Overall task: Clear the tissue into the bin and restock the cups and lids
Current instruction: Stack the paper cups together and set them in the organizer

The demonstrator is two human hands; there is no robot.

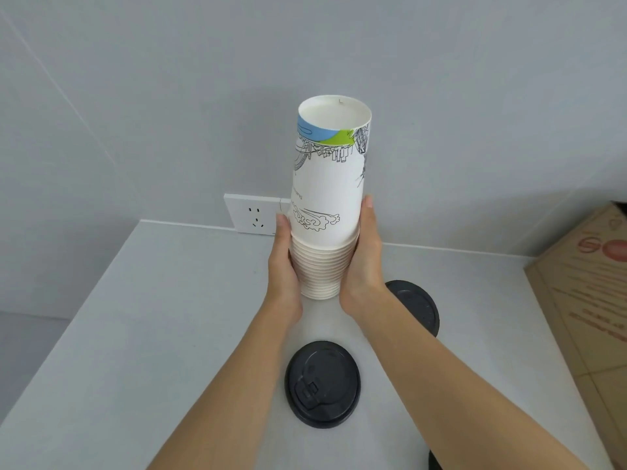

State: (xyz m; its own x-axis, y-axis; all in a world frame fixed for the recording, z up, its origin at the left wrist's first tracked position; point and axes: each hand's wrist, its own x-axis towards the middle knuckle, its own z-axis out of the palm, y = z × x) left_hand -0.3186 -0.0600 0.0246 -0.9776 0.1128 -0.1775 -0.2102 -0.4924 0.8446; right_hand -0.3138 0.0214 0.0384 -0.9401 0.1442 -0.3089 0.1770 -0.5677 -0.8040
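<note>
A tall stack of white paper cups [327, 198], upside down with a blue and green band and line drawings on the top one, stands near the back of the white table [152, 334]. My left hand [283, 266] and my right hand [364, 262] press against the stack's lower rims from either side. One black lid [322, 385] lies on the table between my forearms. Another black lid [419, 305] lies behind my right wrist, partly hidden. No tissue or bin is in sight.
A brown cardboard box [587, 286] with red print stands at the table's right edge. A white wall socket [254, 215] sits on the grey wall behind the cups. A dark object [432, 461] peeks out at the bottom edge under my right forearm.
</note>
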